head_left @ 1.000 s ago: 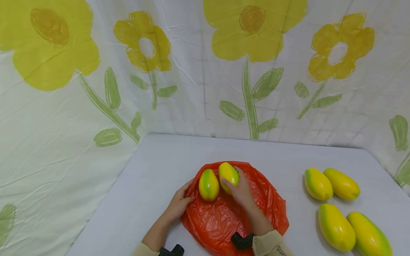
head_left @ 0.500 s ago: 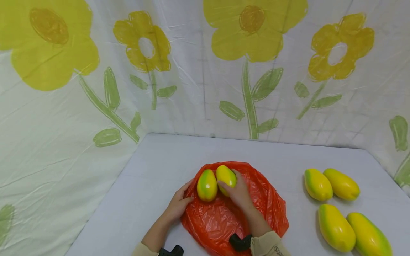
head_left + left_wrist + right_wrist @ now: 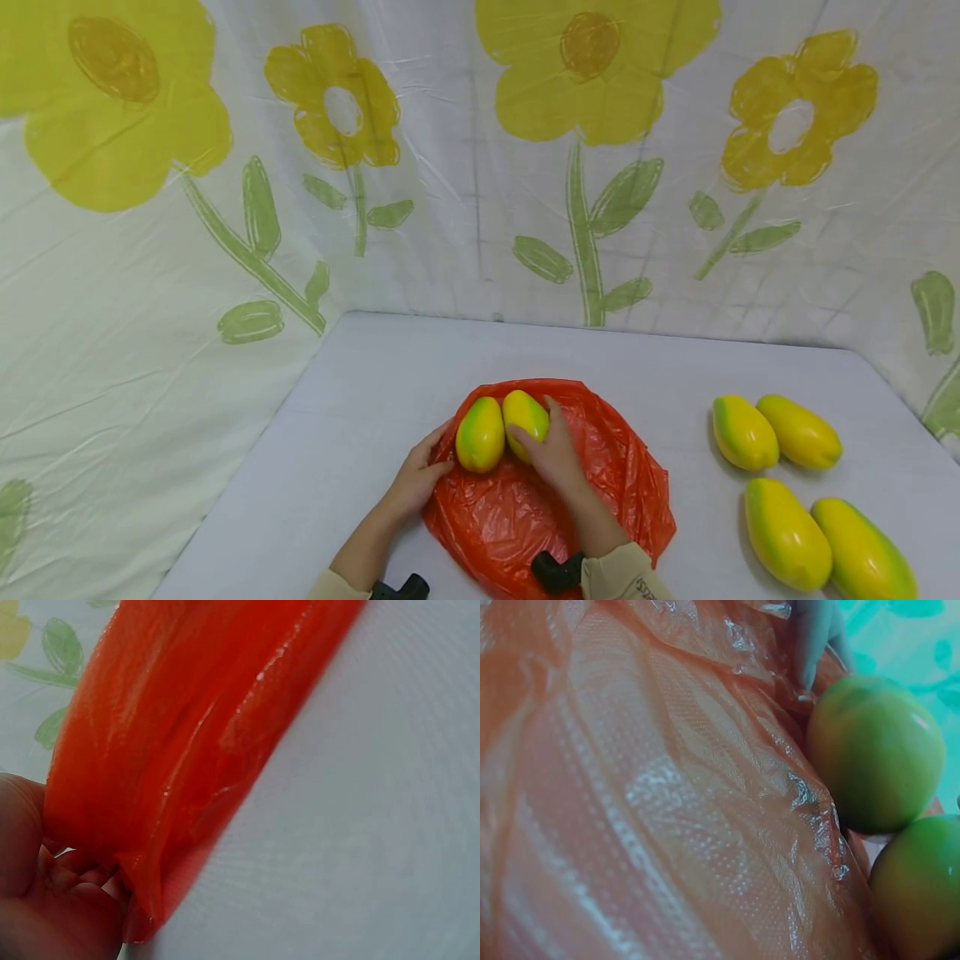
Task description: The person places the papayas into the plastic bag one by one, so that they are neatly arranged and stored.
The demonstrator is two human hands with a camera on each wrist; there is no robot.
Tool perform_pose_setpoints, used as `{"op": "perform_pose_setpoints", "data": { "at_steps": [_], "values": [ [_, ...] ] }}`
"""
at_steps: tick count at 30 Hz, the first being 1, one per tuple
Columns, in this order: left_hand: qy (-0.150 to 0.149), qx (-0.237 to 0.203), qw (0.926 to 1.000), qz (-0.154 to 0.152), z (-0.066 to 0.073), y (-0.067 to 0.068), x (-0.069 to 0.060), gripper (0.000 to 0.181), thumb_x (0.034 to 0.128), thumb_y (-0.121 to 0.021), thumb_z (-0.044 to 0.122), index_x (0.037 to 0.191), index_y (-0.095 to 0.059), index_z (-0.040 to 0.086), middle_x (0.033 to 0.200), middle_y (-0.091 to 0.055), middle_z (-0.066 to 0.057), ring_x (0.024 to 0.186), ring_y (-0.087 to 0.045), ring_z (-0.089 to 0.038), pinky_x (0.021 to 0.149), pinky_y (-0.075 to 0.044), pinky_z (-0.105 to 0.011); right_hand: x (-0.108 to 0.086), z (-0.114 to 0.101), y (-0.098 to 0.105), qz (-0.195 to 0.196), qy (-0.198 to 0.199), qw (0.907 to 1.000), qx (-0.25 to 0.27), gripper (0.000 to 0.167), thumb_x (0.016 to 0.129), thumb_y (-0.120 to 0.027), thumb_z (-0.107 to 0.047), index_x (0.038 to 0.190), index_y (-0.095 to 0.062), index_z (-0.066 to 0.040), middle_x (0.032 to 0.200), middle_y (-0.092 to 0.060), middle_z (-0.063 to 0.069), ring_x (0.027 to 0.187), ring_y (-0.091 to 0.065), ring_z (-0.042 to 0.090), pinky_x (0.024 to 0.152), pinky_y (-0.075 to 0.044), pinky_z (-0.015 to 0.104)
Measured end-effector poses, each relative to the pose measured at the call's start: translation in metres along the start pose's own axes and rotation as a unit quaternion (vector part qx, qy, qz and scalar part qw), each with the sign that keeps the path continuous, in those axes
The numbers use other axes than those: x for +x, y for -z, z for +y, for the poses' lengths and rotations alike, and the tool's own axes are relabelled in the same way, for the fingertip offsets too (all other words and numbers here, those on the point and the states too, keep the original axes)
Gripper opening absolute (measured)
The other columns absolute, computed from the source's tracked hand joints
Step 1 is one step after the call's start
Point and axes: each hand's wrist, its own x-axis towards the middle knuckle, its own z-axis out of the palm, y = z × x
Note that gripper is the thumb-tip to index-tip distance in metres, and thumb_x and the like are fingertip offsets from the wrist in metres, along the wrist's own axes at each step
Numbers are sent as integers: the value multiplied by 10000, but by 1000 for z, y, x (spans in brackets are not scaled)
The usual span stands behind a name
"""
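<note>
My right hand [image 3: 553,457] holds a shiny yellow-green papaya [image 3: 523,415], thumb on its near side. This papaya lies against a second papaya [image 3: 480,435] on the left part of a red plastic bag [image 3: 517,517]. In the right wrist view, the second papaya [image 3: 877,754] shows beside the held papaya [image 3: 926,889]. With its thumb above and fingers beneath, my left hand [image 3: 418,477] grips the bag's left edge. The left wrist view shows the bag [image 3: 172,765] bunched between that hand's [image 3: 52,900] thumb and fingers.
Several more papayas lie right of the bag, including an upper papaya [image 3: 745,432] and a lower papaya [image 3: 787,533]. The white table [image 3: 360,367] ends at a flower-printed curtain [image 3: 435,250] behind and to the left.
My right hand has moved left and slightly toward me with its papaya, closing the gap to the second papaya. That one has shifted a little left and tilted. The left hand stays put.
</note>
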Motion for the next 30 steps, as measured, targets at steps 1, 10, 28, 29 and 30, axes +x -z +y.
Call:
{"op": "perform_pose_setpoints", "data": {
  "at_steps": [1,10,28,29,30],
  "values": [
    [7,-9,10000,-3,0,0,0,570,923,-414,11,1462,-296,151,1499,-309,-150,1204,-494,-306,798,-567,-366,0,0,0,-4,-2,10000,4,828,836,-656,-357,1468,-187,-102,1427,-346,146,1226,-409,331,1016,-387,577],
    [18,31,10000,-28,-1,1,0,560,929,-413,19,1461,-299,148,1503,-300,-156,1193,-502,-304,795,-568,-357,-1,0,-1,-23,-35,9999,95,798,843,-651,-344,1462,-202,-117,1395,-388,143,1204,-438,327,998,-413,564],
    [86,36,9999,82,-2,-1,1,564,921,-424,26,1457,-309,159,1498,-316,-140,1267,-435,-347,852,-549,-370,-8,-17,35,141,317,9992,-196,832,797,-695,-389,1456,-247,-149,1505,-268,126,1356,-283,379,1039,-327,613],
    [104,20,9999,92,-2,-1,1,563,922,-427,29,1457,-309,161,1498,-316,-139,1263,-439,-345,850,-550,-371,-9,-18,39,135,328,9990,-263,839,795,-695,-399,1457,-242,-153,1508,-261,124,1360,-277,379,1042,-317,620],
    [118,9,9999,97,-2,0,0,563,923,-429,32,1458,-308,162,1499,-315,-137,1266,-437,-341,854,-548,-370,-11,-19,43,140,347,9988,-324,844,792,-696,-406,1458,-241,-157,1511,-254,123,1362,-273,379,1045,-309,623]
  ]
}}
